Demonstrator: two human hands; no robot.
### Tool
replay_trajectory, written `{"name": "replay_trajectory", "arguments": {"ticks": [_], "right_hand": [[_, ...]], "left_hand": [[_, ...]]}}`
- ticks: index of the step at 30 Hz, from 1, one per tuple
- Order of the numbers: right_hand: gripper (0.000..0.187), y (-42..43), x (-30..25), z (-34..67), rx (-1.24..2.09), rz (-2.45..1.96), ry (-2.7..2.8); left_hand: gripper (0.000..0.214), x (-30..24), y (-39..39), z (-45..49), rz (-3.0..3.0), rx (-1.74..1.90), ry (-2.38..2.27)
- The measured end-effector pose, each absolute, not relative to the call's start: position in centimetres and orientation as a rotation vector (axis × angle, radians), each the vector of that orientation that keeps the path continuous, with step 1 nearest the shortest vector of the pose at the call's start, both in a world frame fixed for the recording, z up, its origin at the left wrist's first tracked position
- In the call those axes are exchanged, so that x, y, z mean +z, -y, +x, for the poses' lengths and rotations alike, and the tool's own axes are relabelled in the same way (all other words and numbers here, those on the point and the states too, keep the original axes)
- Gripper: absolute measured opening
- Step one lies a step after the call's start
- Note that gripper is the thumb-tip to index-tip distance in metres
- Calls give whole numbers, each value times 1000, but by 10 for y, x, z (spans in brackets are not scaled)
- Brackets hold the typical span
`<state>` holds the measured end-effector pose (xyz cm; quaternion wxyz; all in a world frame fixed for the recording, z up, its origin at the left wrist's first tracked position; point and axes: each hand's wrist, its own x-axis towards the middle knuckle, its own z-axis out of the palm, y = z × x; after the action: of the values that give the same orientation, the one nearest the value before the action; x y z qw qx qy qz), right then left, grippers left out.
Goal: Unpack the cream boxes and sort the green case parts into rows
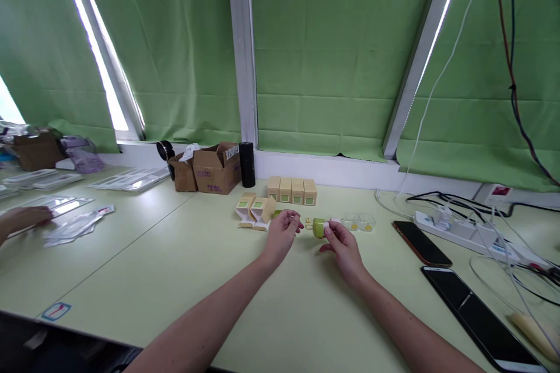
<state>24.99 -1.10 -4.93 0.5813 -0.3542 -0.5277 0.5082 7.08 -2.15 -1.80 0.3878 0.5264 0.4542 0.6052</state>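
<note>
My right hand (343,245) pinches a small green rounded item (319,228) with a pale loop at its left end; its exact kind does not show. To its left, my left hand (282,233) hovers with loosely bent fingers slightly apart and nothing visible in them. Another green piece (277,213) shows partly behind the left fingers. Beside that hand stand two opened small cardboard boxes (261,207) with green-marked fronts. Right of my right hand sit clear plastic cups (366,222) with yellow bits inside. A tiny yellowish piece (308,220) lies between my hands.
Several closed small boxes (291,190) stand in a row behind, near a black cylinder (247,164) and cardboard cartons (217,172). Phones (422,243) and a power strip (466,235) with cables lie right. Another person's hand (30,218) is far left near plastic bags (76,227).
</note>
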Motion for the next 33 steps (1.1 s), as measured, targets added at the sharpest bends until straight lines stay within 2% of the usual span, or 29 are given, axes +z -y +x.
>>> {"name": "replay_trajectory", "arguments": {"ticks": [6,11,18,22,29,33], "right_hand": [[45,17,-48,251,907,-903,1515],[31,22,-45,254,528,-900,1761],[30,23,-46,257,-101,-842,1949],[33,23,-44,258,-183,-809,1959],[46,22,-44,262,-108,-829,1961],[46,22,-43,262,-132,-840,1970]], "left_hand": [[30,-16,27,72,1564,1562,-1215],[29,-14,33,74,1678,1510,-1230],[32,-16,38,77,1758,1435,-1146],[28,-19,38,79,1747,1385,-1105],[29,-23,33,80,1548,1416,-971],[30,-25,32,79,1540,1428,-948]]}}
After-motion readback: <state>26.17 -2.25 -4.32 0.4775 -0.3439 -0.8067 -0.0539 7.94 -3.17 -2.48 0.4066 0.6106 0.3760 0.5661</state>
